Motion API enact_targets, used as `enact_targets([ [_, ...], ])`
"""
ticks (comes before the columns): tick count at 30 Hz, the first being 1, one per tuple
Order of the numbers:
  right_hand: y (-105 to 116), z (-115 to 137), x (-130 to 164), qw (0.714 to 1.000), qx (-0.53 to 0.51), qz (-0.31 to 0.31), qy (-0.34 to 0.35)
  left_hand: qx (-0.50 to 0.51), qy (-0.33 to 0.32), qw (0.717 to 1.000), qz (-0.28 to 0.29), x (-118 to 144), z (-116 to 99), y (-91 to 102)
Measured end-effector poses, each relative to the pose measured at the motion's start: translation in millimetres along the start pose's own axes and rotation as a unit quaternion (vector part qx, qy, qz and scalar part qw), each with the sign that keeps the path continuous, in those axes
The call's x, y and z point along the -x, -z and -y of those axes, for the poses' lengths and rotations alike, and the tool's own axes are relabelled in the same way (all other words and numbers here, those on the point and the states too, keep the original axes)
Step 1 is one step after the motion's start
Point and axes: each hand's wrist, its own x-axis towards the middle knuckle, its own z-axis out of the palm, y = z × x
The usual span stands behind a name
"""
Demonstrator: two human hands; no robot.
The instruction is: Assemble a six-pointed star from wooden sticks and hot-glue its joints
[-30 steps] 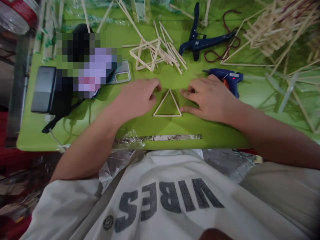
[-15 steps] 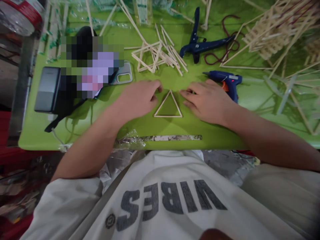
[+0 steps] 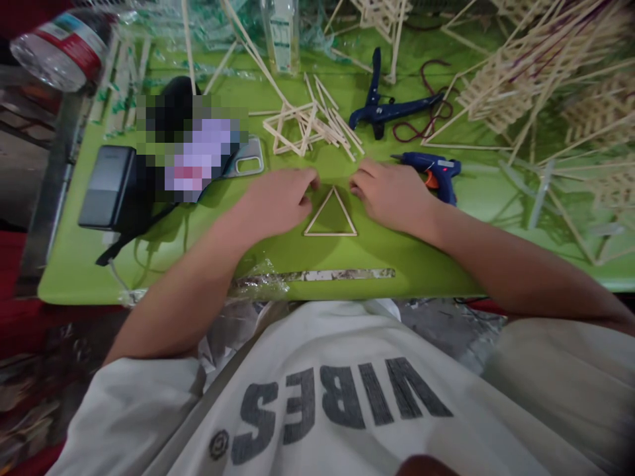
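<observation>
A small flat triangle of thin pale wooden sticks (image 3: 330, 213) lies on the smooth lime-green tabletop (image 3: 446, 258), near its front edge, directly before the person; its apex points toward twelve o'clock and its base runs level. The left hand (image 3: 278, 198) rests palm down at nine o'clock of the triangle, fingers loosely curled, the fingertips (image 3: 311, 177) set at the upper left side near the apex; it grips nothing that can be seen. The right hand (image 3: 391, 193) lies palm down at three o'clock of the triangle, fingers bent and drawn together, their tips just beside the apex from the right; whether they touch the stick I cannot tell.

At twelve o'clock of the triangle sits a loose heap of short pale sticks and half-built stick frames (image 3: 310, 125); at one o'clock, farther back, dark blue plastic-handled pliers (image 3: 384, 109) lie beside a coil of dark red cord (image 3: 421, 122); just past the right hand, at two o'clock, a blue glue gun with an orange trigger (image 3: 436, 173) lies on its side. At ten o'clock a grey phone case with a rounded camera cut-out (image 3: 248, 158) lies flat, and beyond it a matte grey rectangular box (image 3: 106, 187). At six o'clock a long strip of mottled tape (image 3: 342, 274) runs along the table edge, with crumpled clear film (image 3: 260, 277) at its left end. Large lattices of long pale sticks (image 3: 536, 73) fill the far right.
</observation>
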Motion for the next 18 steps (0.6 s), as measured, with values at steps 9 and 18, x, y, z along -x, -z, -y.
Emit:
enact_targets([
  [9, 2.4, 0.5, -4.4, 0.999, 0.026, 0.018, 0.022, -0.005, -0.004, 1.0, 0.001, 0.2, -1.3, 0.2],
  [18, -1.9, 0.9, -4.0, 0.999, 0.03, 0.012, 0.012, -0.009, -0.003, 1.0, -0.003, 0.3, -1.7, -1.1],
])
